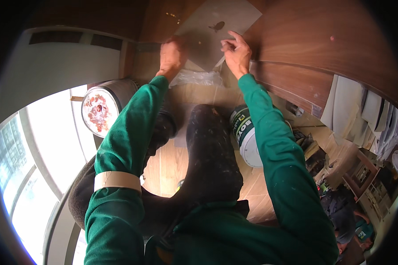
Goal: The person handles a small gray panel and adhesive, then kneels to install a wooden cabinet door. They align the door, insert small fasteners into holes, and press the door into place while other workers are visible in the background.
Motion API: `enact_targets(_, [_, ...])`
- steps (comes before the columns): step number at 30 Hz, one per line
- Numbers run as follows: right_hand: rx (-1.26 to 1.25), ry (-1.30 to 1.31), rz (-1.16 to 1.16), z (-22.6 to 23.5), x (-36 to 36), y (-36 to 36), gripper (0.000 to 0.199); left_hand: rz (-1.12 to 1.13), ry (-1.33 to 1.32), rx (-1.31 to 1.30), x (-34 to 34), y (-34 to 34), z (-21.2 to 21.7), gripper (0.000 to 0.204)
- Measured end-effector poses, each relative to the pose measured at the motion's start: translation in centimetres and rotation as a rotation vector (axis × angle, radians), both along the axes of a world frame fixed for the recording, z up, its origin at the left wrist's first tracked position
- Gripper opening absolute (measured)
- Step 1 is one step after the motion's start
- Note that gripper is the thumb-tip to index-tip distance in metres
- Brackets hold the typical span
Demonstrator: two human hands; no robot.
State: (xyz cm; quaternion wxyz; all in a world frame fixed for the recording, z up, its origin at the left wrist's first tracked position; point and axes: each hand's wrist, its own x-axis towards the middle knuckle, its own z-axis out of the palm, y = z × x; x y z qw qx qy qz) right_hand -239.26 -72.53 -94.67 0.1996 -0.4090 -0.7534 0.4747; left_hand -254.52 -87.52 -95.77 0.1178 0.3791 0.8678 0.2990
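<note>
Both hands press a grey tile (pixel 216 33) flat on the wood: left hand (pixel 172 55) grips its edge, right hand (pixel 236 53) pinches beside it. Next, careful lining up.

Between my hands: the left hand (pixel 172 55) and right hand (pixel 237 53) press the grey panel (pixel 216 33); I see bare panel between them.
Right: the wooden cabinet wall (pixel 323 48) closes that side.
Below: crumpled plastic sheet (pixel 197 78), white bucket (pixel 247 137) and dark tub (pixel 115 99) crowd the floor (pixel 172 163).
</note>
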Motion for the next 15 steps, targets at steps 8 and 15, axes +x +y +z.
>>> enact_targets(8, [0.001,-0.109,0.089,0.6,-0.4,-0.6,0.05,-0.114,0.164,-0.011,1.6,1.9,-0.8,0.019])
enact_targets(15, [-0.002,-0.105,0.085,0.3,-0.4,-0.7,0.056,-0.159,0.247,-0.046,1.5,2.1,-1.1,0.017])
